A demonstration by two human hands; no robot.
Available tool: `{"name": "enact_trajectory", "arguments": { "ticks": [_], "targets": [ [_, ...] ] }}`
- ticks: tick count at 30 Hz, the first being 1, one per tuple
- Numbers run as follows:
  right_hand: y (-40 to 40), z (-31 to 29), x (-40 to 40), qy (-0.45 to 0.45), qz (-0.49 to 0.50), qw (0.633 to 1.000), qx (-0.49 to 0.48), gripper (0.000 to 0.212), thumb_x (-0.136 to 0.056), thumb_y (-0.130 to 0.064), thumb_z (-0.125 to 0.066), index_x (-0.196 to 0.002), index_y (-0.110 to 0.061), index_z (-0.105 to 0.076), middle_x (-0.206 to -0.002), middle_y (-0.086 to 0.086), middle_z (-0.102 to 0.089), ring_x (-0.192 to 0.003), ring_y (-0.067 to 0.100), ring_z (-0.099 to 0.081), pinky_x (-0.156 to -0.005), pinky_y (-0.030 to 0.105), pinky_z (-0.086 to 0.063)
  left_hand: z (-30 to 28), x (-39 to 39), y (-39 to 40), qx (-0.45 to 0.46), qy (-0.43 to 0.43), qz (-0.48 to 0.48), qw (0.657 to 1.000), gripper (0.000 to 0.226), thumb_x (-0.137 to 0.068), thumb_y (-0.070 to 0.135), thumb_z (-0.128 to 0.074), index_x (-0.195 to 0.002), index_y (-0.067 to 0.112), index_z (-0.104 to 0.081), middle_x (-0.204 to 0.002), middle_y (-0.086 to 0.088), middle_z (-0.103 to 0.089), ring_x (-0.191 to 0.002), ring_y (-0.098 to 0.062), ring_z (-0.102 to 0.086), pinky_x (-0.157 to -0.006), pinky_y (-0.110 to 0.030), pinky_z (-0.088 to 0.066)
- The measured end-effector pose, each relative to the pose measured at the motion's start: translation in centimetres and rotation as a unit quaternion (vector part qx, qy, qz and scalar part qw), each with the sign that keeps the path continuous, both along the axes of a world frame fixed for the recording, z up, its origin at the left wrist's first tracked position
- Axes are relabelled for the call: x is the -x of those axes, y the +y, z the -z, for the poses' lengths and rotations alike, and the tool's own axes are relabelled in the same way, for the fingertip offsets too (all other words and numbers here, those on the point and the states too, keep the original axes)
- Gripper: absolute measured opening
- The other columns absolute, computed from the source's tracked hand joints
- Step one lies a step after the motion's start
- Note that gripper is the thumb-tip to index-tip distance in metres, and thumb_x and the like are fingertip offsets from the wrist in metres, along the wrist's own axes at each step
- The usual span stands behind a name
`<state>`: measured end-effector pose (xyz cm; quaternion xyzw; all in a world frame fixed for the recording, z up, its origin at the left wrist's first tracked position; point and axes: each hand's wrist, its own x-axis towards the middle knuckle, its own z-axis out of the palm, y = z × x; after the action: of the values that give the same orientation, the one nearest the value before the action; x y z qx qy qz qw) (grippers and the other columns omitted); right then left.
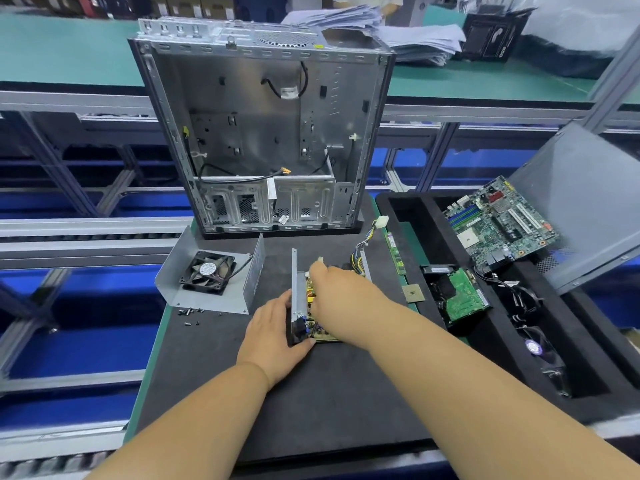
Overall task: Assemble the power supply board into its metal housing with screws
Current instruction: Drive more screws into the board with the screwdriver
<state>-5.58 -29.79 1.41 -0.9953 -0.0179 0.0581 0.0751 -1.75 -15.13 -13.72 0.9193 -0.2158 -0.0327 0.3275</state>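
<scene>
The power supply board (320,332) lies inside its metal housing (294,285) on the black mat, mostly hidden under my right hand. My left hand (273,336) grips the housing's near left corner, thumb curled over the wall. My right hand (332,292) reaches over the board and pinches a small white connector (320,260) at its fingertips. A bundle of yellow and black wires (360,252) runs from the board to a white plug (382,222). Several small dark screws (191,311) lie loose on the mat at the left. The housing cover with its fan (207,271) sits beside them.
An open computer case (263,133) stands upright behind the work area. A black foam tray (408,209) at the right holds a motherboard (498,223), a hard drive (460,296) and a RAM stick (394,251). A CPU chip (412,293) lies on the tray's edge.
</scene>
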Motion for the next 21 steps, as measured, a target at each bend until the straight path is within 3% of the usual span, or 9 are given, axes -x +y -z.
{"name": "enact_trajectory", "arguments": {
  "ticks": [2, 5, 9, 11, 14, 17, 21],
  "targets": [
    [-0.3, 0.0, -0.1, 0.008, -0.005, 1.000, -0.005, 0.029, -0.095, -0.010, -0.050, -0.122, -0.004, -0.042, -0.102, 0.014, -0.062, -0.077, 0.026, -0.048, -0.051, 0.032, -0.026, 0.0, 0.0, 0.0, -0.002, 0.003, 0.000, 1.000, 0.094, -0.073, 0.055, -0.070, -0.150, 0.034, -0.021, -0.137, 0.013, -0.042, -0.129, -0.014, -0.034, -0.111, -0.033, -0.032],
    [-0.5, -0.2, -0.4, 0.010, -0.008, 1.000, 0.004, 0.033, -0.099, -0.026, -0.054, -0.123, -0.005, -0.045, -0.100, 0.011, -0.063, -0.080, 0.026, -0.052, -0.056, 0.033, -0.030, 0.1, 0.0, 0.0, -0.003, 0.002, 0.000, 1.000, 0.094, -0.073, 0.054, -0.070, -0.150, 0.033, -0.022, -0.138, 0.012, -0.041, -0.130, -0.014, -0.034, -0.111, -0.033, -0.032],
    [-0.2, 0.2, -0.5, -0.018, 0.027, 0.997, 0.073, 0.017, -0.099, -0.031, -0.046, -0.097, -0.015, -0.053, -0.092, 0.006, -0.064, -0.080, 0.027, -0.056, -0.054, 0.030, -0.030, 0.2, -0.1, 0.0, -0.006, 0.004, 0.002, 1.000, 0.094, -0.072, 0.055, -0.069, -0.150, 0.033, -0.021, -0.138, 0.012, -0.041, -0.129, -0.014, -0.033, -0.111, -0.032, -0.031],
    [-0.4, 0.5, -0.4, -0.031, 0.050, 0.995, 0.086, 0.019, -0.100, -0.032, -0.042, -0.087, -0.019, -0.047, -0.076, 0.000, -0.052, -0.077, 0.026, -0.054, -0.049, 0.028, -0.023, 0.2, 0.0, 0.0, -0.009, 0.004, 0.002, 1.000, 0.094, -0.072, 0.056, -0.067, -0.150, 0.032, -0.020, -0.138, 0.011, -0.041, -0.130, -0.014, -0.033, -0.112, -0.033, -0.031],
    [-0.8, 0.3, -0.2, -0.018, 0.060, 0.997, 0.042, 0.015, -0.099, -0.032, -0.041, -0.095, -0.018, -0.047, -0.070, -0.005, -0.038, -0.076, 0.026, -0.050, -0.048, 0.029, -0.019, 0.2, 0.0, 0.0, -0.010, 0.008, 0.001, 1.000, 0.095, -0.072, 0.057, -0.067, -0.151, 0.033, -0.019, -0.138, 0.011, -0.040, -0.130, -0.014, -0.033, -0.112, -0.034, -0.031],
    [-1.2, -0.5, -0.2, 0.019, 0.023, 0.999, -0.037, 0.013, -0.093, -0.020, -0.045, -0.102, -0.012, -0.039, -0.076, -0.003, -0.041, -0.076, 0.028, -0.048, -0.051, 0.033, -0.025, 0.2, -0.1, 0.0, -0.011, 0.008, 0.003, 1.000, 0.095, -0.071, 0.057, -0.066, -0.151, 0.032, -0.019, -0.138, 0.011, -0.041, -0.130, -0.014, -0.033, -0.112, -0.034, -0.031],
    [-1.8, -1.5, 0.1, 0.069, -0.043, 0.994, -0.071, 0.011, -0.095, -0.016, -0.054, -0.104, -0.015, -0.047, -0.107, 0.004, -0.048, -0.091, 0.024, -0.045, -0.068, 0.034, -0.034, 0.2, -0.1, 0.0, -0.012, 0.013, 0.005, 1.000, 0.099, -0.066, 0.060, -0.063, -0.150, 0.033, -0.019, -0.137, 0.012, -0.040, -0.130, -0.014, -0.031, -0.112, -0.034, -0.030]
  ]
}}
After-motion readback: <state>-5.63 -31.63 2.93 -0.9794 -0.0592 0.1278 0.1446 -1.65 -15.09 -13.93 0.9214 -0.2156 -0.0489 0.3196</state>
